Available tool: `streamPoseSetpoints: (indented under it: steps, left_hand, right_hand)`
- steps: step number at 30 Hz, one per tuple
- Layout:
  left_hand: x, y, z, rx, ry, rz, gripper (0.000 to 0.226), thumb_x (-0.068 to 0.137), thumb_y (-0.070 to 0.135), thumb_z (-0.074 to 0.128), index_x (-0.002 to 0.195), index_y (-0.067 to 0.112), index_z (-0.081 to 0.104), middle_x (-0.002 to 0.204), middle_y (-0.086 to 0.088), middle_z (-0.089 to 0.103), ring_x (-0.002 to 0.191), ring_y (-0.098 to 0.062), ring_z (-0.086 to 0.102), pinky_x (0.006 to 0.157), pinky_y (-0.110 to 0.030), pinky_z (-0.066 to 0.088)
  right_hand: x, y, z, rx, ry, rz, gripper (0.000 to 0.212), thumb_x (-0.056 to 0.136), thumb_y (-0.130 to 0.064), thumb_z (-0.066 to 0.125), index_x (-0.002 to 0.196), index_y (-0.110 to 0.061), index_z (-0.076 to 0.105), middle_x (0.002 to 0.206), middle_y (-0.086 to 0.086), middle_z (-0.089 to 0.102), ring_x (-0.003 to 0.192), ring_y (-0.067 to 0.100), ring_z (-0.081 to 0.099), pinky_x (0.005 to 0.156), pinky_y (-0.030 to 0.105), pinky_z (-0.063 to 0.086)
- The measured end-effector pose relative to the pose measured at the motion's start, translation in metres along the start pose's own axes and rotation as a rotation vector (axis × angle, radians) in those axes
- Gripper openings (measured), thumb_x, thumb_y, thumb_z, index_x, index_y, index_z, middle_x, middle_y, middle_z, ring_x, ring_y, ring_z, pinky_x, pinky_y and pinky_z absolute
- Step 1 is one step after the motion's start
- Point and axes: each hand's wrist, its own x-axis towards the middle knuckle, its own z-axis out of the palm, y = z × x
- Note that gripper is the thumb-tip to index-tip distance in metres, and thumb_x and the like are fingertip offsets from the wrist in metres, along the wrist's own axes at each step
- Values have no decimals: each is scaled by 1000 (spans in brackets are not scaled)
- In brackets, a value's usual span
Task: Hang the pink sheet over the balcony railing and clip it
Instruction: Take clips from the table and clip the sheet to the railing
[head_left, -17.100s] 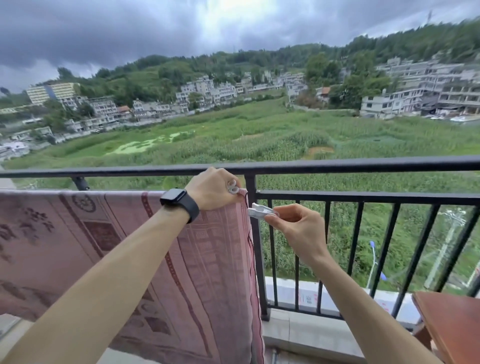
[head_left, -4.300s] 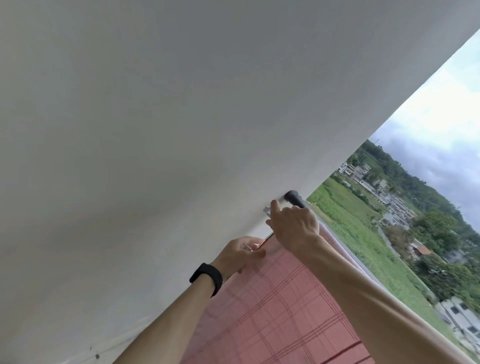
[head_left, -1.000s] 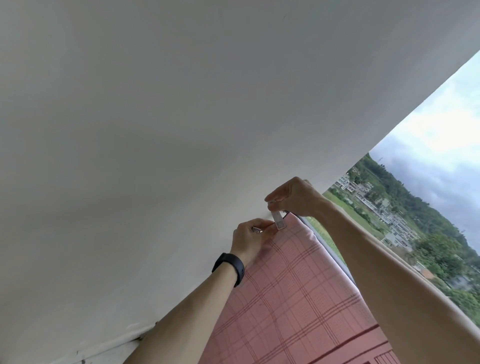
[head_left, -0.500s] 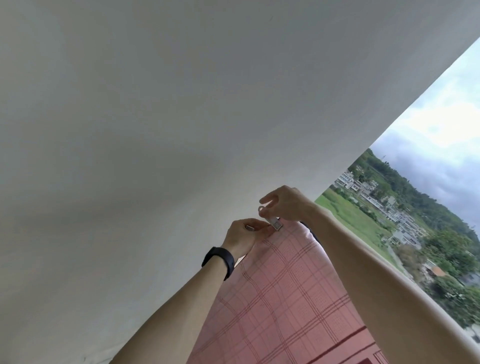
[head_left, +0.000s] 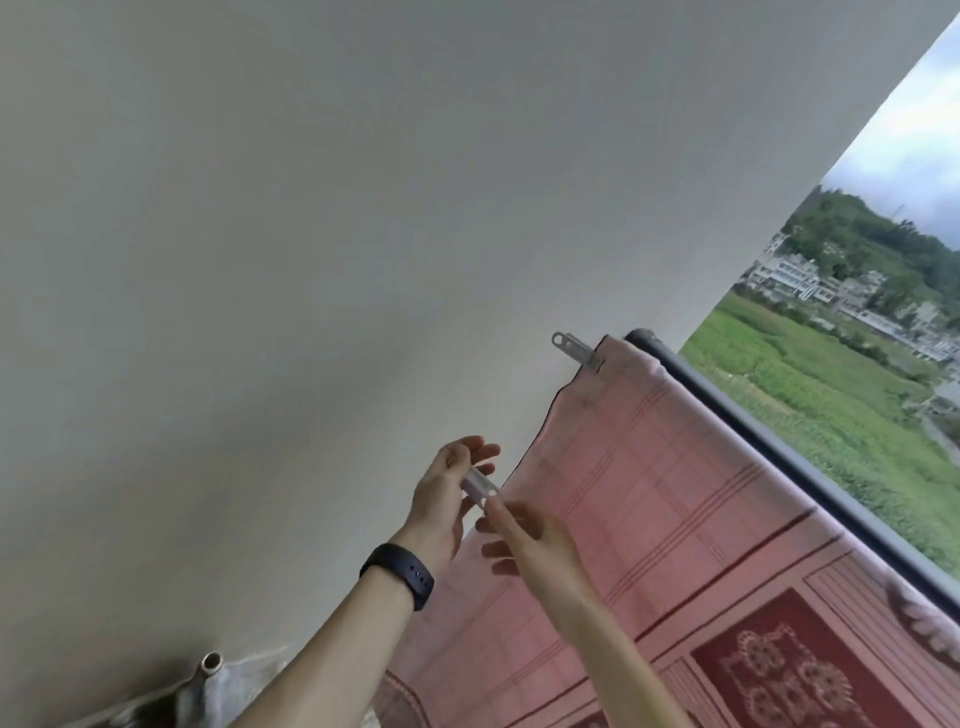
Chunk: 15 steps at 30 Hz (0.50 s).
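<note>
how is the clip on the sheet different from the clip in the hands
The fastened clip bites the pink sheet's top corner near the railing end, with no hand on it. The loose clip grips nothing; the left hand holds it and the right hand's fingertips touch it. The fastened clip sits higher, the loose clip lower, beside the sheet's edge. Both are small, pale and slim.

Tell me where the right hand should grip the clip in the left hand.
Probably its free end. The clip sticks out of the left hand toward the sheet, and that end points at the right hand, whose fingertips already reach it. Come from the right and slightly below, and pinch across that end.
</note>
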Motion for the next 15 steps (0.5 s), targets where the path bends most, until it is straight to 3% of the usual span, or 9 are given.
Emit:
streamPoseSetpoints:
  steps: [7,10,13,15]
  left_hand:
    - [-54,-52,-5,307,4,-22,27,107,24,36,119,20,60,113,13,72,111,-14,62,89,-32,49]
    - [-68,-75,-19,457,35,-75,24,104,30,45,118,20,62,110,9,73,103,-17,67,89,-38,53]
    - [-80,-93,-47,555,90,-145,30,92,44,62,108,20,69,97,4,75,84,-11,71,68,-25,53]
    - [-84,-103,-70,560,138,-188,32,84,48,70,103,23,74,93,5,76,82,-9,70,66,-23,50]
  right_hand:
    - [-30,62,16,527,117,130,49,74,-41,84,107,-8,67,97,6,78,88,24,75,73,27,60]
    - [-39,92,13,498,152,129,34,79,-32,81,103,-10,71,94,8,77,85,22,75,71,23,59]
    - [-39,116,9,426,138,130,30,85,-24,79,109,-13,66,88,3,78,78,20,75,68,22,59]
    - [-37,131,10,367,106,148,35,83,-25,81,113,-17,65,89,0,79,80,17,75,71,24,59]
